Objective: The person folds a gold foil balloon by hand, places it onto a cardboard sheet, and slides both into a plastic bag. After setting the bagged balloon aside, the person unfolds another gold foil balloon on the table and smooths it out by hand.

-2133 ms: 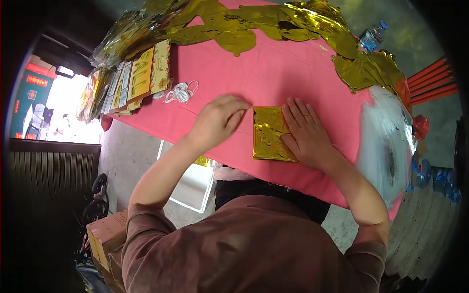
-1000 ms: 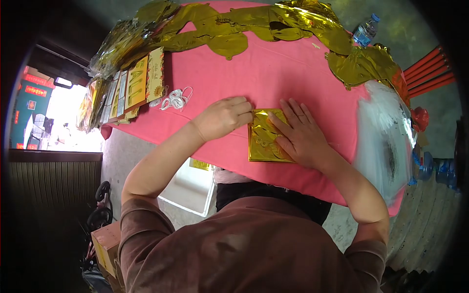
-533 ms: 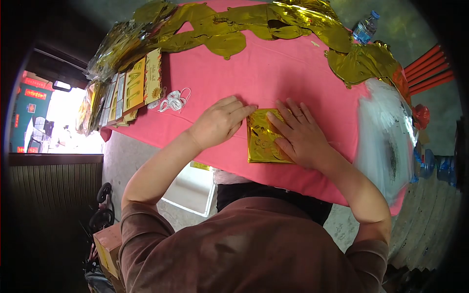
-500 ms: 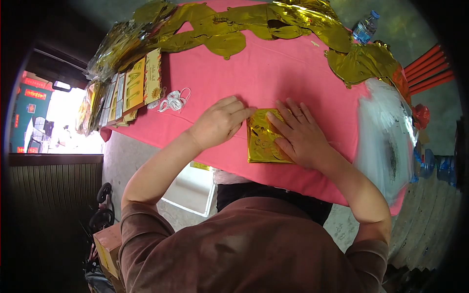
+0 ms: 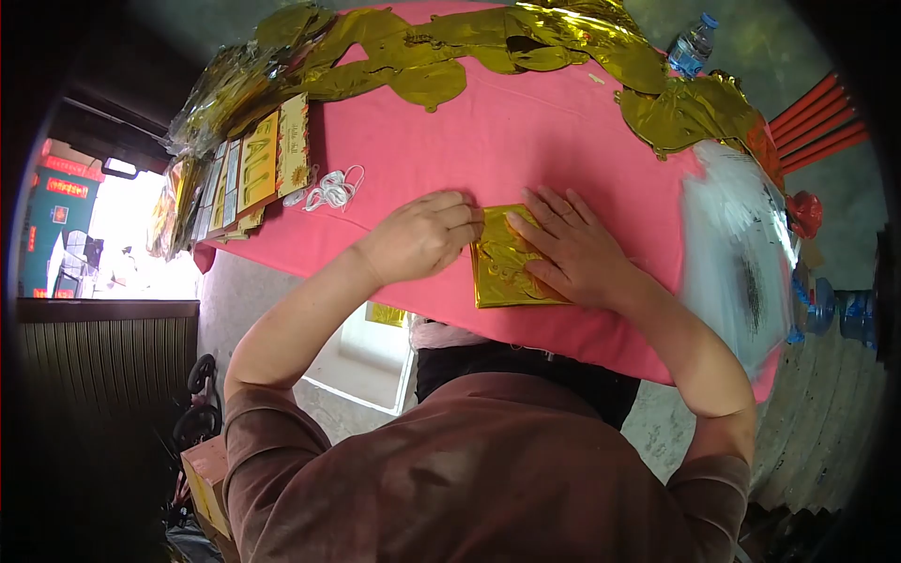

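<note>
A folded square of gold foil point(image 5: 505, 272) lies on the pink cloth point(image 5: 413, 141) near the table's front edge. My right hand point(image 5: 577, 251) rests flat on its right part, fingers spread. At the foil's left edge is my left hand point(image 5: 427, 236), its fingers curled and pinched together; whatever is between the fingertips is too small to make out. A bundle of white string point(image 5: 333, 190) lies beyond my left forearm.
Gold foil balloons point(image 5: 430, 83) line the far edge. Printed packets point(image 5: 258, 169) lie at the left, clear plastic bags point(image 5: 737, 263) at the right, a water bottle point(image 5: 693, 49) at the back right. A white bin point(image 5: 361, 361) stands below the table.
The view has shifted slightly. Both hands keep nearly the same places at the foil square, with only small movements of the fingers.
</note>
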Demonstrator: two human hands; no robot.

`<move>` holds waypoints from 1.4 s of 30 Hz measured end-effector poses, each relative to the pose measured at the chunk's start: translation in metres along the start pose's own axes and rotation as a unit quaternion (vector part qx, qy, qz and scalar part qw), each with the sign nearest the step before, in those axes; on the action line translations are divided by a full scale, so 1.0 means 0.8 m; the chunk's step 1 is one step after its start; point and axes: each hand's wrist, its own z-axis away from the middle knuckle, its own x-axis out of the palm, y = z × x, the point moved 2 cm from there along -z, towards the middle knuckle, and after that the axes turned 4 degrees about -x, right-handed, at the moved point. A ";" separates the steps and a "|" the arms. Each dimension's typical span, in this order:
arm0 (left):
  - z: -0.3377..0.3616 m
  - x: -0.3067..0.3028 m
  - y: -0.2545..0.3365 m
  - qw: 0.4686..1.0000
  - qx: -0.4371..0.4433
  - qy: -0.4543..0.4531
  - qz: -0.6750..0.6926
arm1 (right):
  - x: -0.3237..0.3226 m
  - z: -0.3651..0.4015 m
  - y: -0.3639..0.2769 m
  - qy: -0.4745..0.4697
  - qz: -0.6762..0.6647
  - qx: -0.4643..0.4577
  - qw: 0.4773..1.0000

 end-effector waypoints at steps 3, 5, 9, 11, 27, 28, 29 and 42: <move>0.012 -0.004 0.024 1.000 -0.018 -0.007 0.009 | -0.003 0.006 -0.010 -0.002 -0.006 -0.028 1.000; 0.024 -0.009 0.046 0.999 -0.036 0.002 -0.003 | -0.009 0.010 -0.024 -0.019 -0.027 -0.044 0.998; 0.040 -0.019 0.085 0.998 -0.049 0.003 0.024 | -0.012 0.022 -0.038 -0.014 -0.033 -0.077 0.996; 0.046 -0.011 0.092 0.997 -0.068 0.024 0.007 | -0.015 0.022 -0.042 -0.039 -0.039 -0.083 0.995; 0.056 -0.005 0.082 0.997 -0.045 0.055 -0.037 | 0.004 0.056 0.027 0.185 -0.471 0.150 0.850; 0.058 -0.006 0.078 0.993 -0.083 0.084 -0.001 | -0.003 0.058 0.031 0.205 -0.547 0.181 0.791; 0.059 -0.008 0.074 0.986 -0.121 0.113 0.033 | -0.009 0.058 0.034 0.223 -0.616 0.209 0.726; -0.019 0.067 0.043 0.470 -0.372 0.240 0.764 | -0.023 0.005 0.013 0.126 -0.781 0.211 0.574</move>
